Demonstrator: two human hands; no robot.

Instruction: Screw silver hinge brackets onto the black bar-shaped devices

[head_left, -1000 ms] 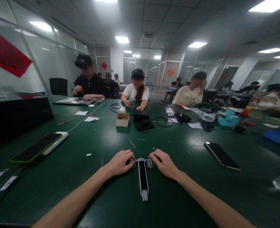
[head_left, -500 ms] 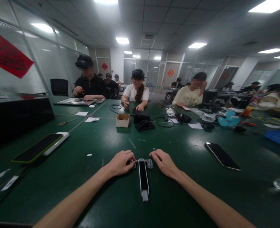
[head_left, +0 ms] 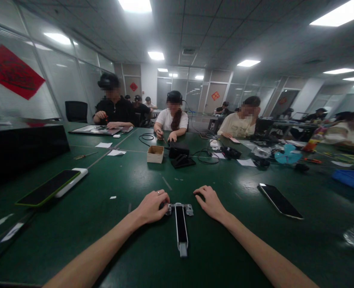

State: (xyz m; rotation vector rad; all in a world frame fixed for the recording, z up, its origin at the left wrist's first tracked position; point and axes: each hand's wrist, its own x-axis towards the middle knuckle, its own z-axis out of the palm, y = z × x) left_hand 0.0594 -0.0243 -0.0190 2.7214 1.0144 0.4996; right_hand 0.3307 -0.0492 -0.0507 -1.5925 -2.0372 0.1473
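Note:
On the green table before me lies a T-shaped device (head_left: 181,228): a narrow white-edged bar with a black strip, a grey lower end and small metal brackets across its top. My left hand (head_left: 153,206) has curled fingers closed at the left bracket (head_left: 170,209); the fingertips partly cover its outer end. Beyond the right bracket (head_left: 189,210), and apart from it, my right hand (head_left: 210,203) rests on the table with loosely bent, spread fingers and nothing visible in them.
To the right lies a phone (head_left: 280,201); a green-edged phone (head_left: 47,187) rests on a white bar at left. Ahead are a small open box (head_left: 155,155), a black stand (head_left: 181,158), a blue fan (head_left: 287,155) and a blue tray (head_left: 351,180). Several people sit opposite.
My right hand has shifted slightly away from the right bracket, its fingers less extended toward it. The left hand stays at the left bracket. A small ring-like piece by the right fingertips no longer shows.

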